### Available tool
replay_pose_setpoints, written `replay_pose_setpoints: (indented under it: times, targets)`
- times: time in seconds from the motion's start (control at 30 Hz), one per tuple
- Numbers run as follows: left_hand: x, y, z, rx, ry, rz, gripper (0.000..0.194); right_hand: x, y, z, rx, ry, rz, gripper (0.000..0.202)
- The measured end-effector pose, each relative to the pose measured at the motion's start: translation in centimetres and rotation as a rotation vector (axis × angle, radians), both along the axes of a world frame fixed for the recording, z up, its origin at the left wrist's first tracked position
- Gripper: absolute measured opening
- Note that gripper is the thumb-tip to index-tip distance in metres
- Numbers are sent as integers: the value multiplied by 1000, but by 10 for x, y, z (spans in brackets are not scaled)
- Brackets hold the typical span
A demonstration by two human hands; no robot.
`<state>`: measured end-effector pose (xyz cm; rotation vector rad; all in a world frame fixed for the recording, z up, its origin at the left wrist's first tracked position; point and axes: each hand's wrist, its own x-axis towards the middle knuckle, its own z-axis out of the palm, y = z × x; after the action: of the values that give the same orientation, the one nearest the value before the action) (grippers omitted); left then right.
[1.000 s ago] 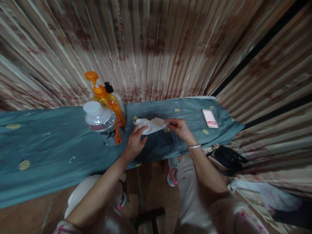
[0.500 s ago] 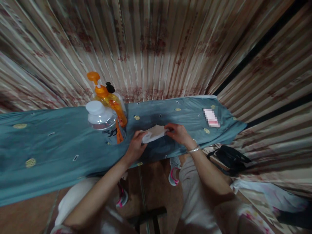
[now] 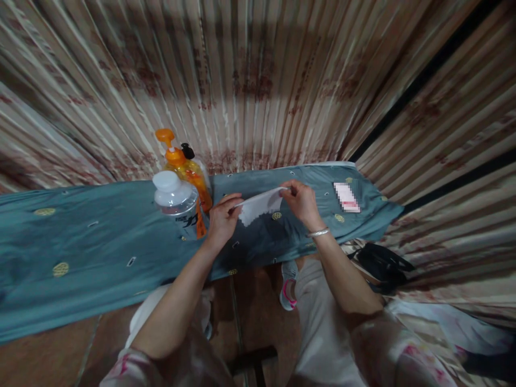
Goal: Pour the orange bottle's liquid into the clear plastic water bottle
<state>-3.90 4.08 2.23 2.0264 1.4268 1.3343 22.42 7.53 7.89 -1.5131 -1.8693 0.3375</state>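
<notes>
A thin white sheet (image 3: 260, 206) with a ragged lower edge stretches between my two hands over the cloth-covered table (image 3: 105, 244). It looks like torn paper, though I cannot tell for sure. Its left upper corner is pinched by my left hand (image 3: 222, 219), its right upper corner by my right hand (image 3: 301, 203), which has a silver bangle at the wrist. The sheet's upper edge is taut and slopes up to the right. Close to the left of my left hand stands a clear bottle (image 3: 177, 199) with a white cap.
Behind the clear bottle are an orange pump bottle (image 3: 197, 180) and a black-topped bottle (image 3: 187, 150). A blurred pink-and-white item (image 3: 346, 197) lies at the table's right end. Pleated curtains (image 3: 258, 80) hang behind. A black bag (image 3: 379, 263) sits to the lower right.
Both hands have raised the sheet's upper edge away from me. The ragged edge, which was at the top, now hangs toward me. The view has shifted slightly.
</notes>
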Motion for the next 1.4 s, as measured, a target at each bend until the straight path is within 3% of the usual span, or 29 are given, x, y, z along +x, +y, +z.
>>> replay_pose_setpoints:
  times: [0.1,0.3,0.43,0.57,0.7,1.0,1.23,1.4]
  targets:
    - [7,-7,-5,-30,35,-40,27,14,-1,-11,18,-70,82,26]
    - [16,-46,-36,-164,150,-178,27,26,-24,-51,-84,-268,147,41]
    - [6,-65,-40,-181,151,-202,28,-5,-21,-74,-79,-309,189,50]
    - [-6,-78,-35,-171,133,-207,28,-48,-16,-101,-81,-425,221,71]
    - [-16,-89,-28,-157,109,-172,29,-68,-21,-122,-107,-544,191,74]
    - [-53,-107,-14,-165,4,-27,26,-77,-31,-116,-48,-551,180,75]
    - [-80,-116,0,-166,-103,103,21,-88,-37,-109,-149,-564,240,72]
    - [-109,-113,11,-160,-189,236,20,-94,-35,-97,-42,-414,286,65]
